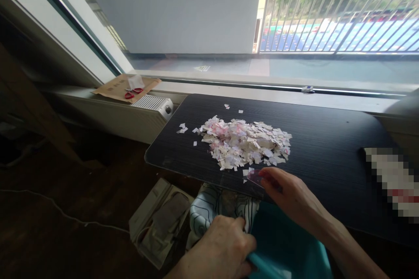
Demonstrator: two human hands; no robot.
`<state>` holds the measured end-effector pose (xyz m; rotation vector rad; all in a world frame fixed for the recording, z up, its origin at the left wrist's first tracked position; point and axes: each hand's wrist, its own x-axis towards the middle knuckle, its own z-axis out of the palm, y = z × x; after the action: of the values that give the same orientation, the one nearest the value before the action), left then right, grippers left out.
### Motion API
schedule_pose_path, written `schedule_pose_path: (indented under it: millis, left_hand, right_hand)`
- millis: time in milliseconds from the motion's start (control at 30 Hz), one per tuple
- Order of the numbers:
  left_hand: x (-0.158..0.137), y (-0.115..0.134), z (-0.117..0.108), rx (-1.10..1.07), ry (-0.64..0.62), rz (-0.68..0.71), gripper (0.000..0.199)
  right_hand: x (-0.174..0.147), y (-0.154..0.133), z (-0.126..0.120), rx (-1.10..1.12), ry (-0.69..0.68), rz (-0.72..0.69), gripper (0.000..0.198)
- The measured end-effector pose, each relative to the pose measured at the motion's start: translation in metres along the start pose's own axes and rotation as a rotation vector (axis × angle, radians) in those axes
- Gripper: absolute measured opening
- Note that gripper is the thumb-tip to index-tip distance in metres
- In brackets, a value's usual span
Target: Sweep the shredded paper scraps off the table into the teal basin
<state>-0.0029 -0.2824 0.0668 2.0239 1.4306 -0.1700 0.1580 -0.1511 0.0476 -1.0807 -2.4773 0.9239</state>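
A heap of small cut paper scraps [245, 144], mostly white with some pinkish ones, lies on a dark wood-grain table [327, 139]. At the table's front edge my right hand [291, 192] pinches a pink see-through plastic piece [254, 177], its far end close to a few loose scraps. My left hand [224, 244] is closed on the rim of a teal plastic bin [294, 239], which sits below the table edge. The bin's lower part is out of view, and its near side is partly covered by my left hand.
Red-handled scissors [133, 92] lie on a brown envelope [113, 88] on the windowsill, beside a white radiator [153, 103]. An open box [160, 222] stands on the floor at left, near a striped cloth [206, 209]. A blurred-out item [393, 178] rests at the table's right.
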Motion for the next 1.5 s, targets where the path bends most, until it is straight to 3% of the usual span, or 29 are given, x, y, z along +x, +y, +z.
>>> schedule_pose_path:
  millis: [333,600,867,1067,1233,1367,1500]
  left_hand:
    - [0.008,0.011,-0.006,0.046,-0.023,0.112,0.017]
    - [0.009,0.01,-0.003,0.073,0.039,0.133,0.02]
    - [0.003,0.006,-0.006,0.038,0.01,0.082,0.018]
    - [0.0,0.003,-0.003,0.047,0.049,0.051,0.019]
    - [0.0,0.003,-0.004,0.045,0.049,0.042,0.019]
    - [0.0,0.003,-0.003,0.041,0.061,0.032,0.021]
    - [-0.002,0.002,-0.002,0.026,0.066,0.032,0.019]
  right_hand:
    - [0.001,-0.002,0.005,-0.064,0.059,-0.013,0.022]
    - [0.004,-0.013,0.008,0.016,-0.024,-0.037,0.021]
    - [0.004,-0.012,0.004,-0.041,0.027,-0.026,0.02]
    - [0.005,-0.013,0.011,0.006,-0.068,-0.089,0.02]
    - [0.005,-0.017,0.013,0.02,-0.036,-0.101,0.021]
    - [0.001,-0.02,0.01,0.062,-0.122,-0.119,0.018]
    - [0.001,-0.005,0.001,0.034,0.024,-0.034,0.02]
